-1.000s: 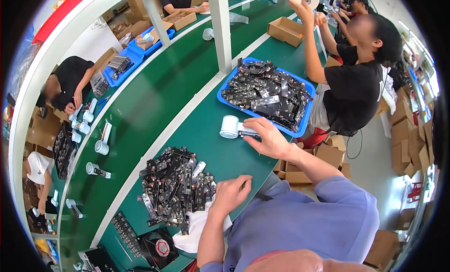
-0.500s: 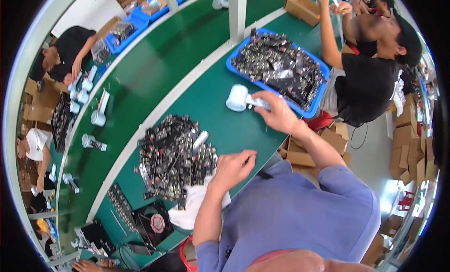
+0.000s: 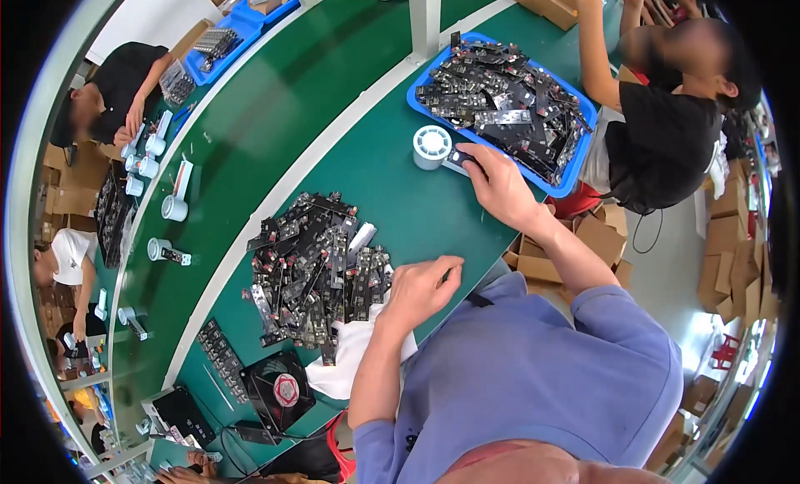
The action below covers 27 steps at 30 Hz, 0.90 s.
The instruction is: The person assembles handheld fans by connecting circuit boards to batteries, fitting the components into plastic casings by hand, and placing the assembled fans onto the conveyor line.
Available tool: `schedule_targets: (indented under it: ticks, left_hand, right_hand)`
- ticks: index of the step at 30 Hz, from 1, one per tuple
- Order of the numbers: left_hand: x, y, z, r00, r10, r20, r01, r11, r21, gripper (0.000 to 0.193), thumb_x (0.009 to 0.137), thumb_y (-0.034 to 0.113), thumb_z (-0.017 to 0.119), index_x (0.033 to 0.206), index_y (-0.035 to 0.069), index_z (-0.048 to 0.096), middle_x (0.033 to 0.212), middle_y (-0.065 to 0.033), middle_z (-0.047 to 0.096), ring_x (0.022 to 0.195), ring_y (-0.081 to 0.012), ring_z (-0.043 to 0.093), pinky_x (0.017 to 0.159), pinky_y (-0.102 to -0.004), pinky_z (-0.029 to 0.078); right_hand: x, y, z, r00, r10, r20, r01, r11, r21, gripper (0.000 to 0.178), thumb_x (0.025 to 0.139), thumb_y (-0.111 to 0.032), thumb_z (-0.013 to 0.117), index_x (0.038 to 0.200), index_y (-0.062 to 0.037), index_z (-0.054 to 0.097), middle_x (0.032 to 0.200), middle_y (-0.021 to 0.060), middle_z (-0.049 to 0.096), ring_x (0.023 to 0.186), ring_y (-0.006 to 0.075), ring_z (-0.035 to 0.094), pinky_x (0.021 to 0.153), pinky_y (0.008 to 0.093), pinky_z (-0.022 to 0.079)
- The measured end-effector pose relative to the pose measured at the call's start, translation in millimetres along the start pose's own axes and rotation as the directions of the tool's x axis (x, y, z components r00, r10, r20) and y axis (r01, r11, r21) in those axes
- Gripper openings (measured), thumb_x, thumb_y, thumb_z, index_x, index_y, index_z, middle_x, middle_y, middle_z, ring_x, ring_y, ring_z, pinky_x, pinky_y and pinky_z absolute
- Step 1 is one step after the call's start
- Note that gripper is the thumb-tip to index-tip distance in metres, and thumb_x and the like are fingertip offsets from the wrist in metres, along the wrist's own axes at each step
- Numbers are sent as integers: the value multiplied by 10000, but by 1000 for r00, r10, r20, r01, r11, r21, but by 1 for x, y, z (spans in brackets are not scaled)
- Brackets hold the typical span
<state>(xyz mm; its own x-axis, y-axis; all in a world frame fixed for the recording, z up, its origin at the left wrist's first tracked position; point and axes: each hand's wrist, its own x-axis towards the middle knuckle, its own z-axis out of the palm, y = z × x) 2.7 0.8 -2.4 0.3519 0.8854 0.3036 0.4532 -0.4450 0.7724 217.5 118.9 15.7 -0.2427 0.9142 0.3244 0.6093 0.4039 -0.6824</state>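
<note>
My right hand (image 3: 502, 184) is closed on the handle of a pale blue-white handheld fan (image 3: 432, 146), its round grille facing up. Dark parts show on the handle beside my fingertips; my fingers hide the rest. The fan is just left of a blue tray (image 3: 414, 97) heaped with black circuit boards (image 3: 508, 100). Near the table edge my left hand (image 3: 417, 294) rests with loosely bent fingers, a gap between finger and thumb, and nothing visible in it. Beside it lies a loose pile of black circuit boards (image 3: 312, 271), with a white cloth (image 3: 337, 374) under its near end.
A black fan with a red-and-white hub (image 3: 285, 390), a strip of boards (image 3: 221, 359) and a black box (image 3: 179, 413) occupy the lower left. Beyond a pale rail, handheld fans (image 3: 175, 207) lie on a green belt (image 3: 242, 142). A co-worker (image 3: 675, 134) sits at the right.
The fan in my right hand has turned, so its grille now faces up and dark parts show on the handle. My left hand has stayed about where it was.
</note>
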Motion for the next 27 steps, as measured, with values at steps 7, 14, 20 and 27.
schedule_targets:
  ticks: [7,14,20,27]
  left_hand:
    - [2,-1,0,1000,-1,-17,1,1000,-7,67,917,80,740,983,90,744,643,-87,679,543,-244,669,525,-386,505]
    - [2,-2,0,999,-9,-31,8,999,-35,63,914,75,743,976,83,749,637,-92,674,534,-243,665,522,-384,503]
    - [2,-3,1,998,22,-60,-24,1000,-18,102,897,50,765,997,61,782,597,-71,635,489,-179,612,491,-332,463]
    - [1,-2,1,998,17,-63,-18,1000,-23,100,902,62,766,1000,67,784,591,-66,628,490,-177,614,493,-329,468]
  right_hand:
    - [0,-2,4,995,-72,-73,71,997,-12,203,992,-51,676,1187,5,676,1042,235,720,948,432,697,828,490,562]
    - [1,4,-1,987,-156,-48,155,988,-24,292,953,-95,758,1211,29,697,1150,235,744,1015,414,725,886,463,589]
    - [2,8,-3,980,-197,31,199,978,-65,319,924,-89,793,1213,26,724,1219,207,748,1090,386,733,937,430,601]
    - [5,13,17,940,-310,-141,284,942,-177,290,899,-37,785,1177,28,731,1206,187,750,1083,358,736,932,430,601]
